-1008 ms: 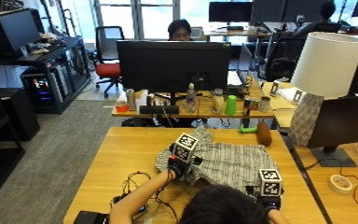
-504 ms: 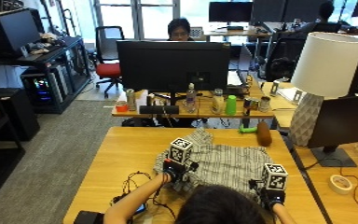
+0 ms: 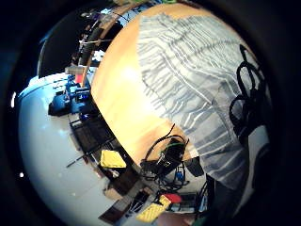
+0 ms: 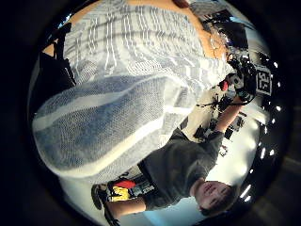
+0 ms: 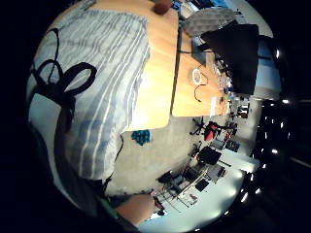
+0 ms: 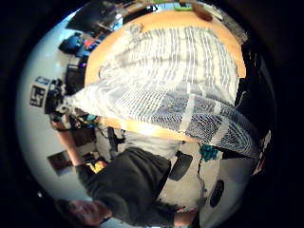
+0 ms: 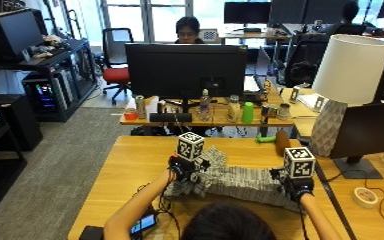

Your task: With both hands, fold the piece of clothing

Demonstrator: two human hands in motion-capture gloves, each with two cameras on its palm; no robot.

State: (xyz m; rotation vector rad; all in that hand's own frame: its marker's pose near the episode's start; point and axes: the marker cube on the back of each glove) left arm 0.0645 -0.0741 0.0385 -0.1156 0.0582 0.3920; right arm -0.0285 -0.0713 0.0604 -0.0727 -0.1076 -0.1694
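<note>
Grey striped shirt [image 7: 242,181] raised off the wooden counter [image 7: 122,165]; left hand [image 7: 182,169] and right hand [image 7: 297,187] each pinch a near corner in a closed grip.

The piece of clothing [image 7: 245,182] you are working with is a soft woven cloth, grey with pale stripes; in the left thumb side palm view its weave reads as coarse and matt, with a fine grid-like texture. Your left hand [image 7: 182,167] and right hand [image 7: 297,187] are in matt black fabric gloves. The table [image 7: 125,165] under the cloth is light wood with a smooth finish that gives a soft sheen where light falls on it. Beside you, the lamp [image 7: 342,95] has a matt white shade that looks like cloth or paper, and a ridged pale base.
</note>
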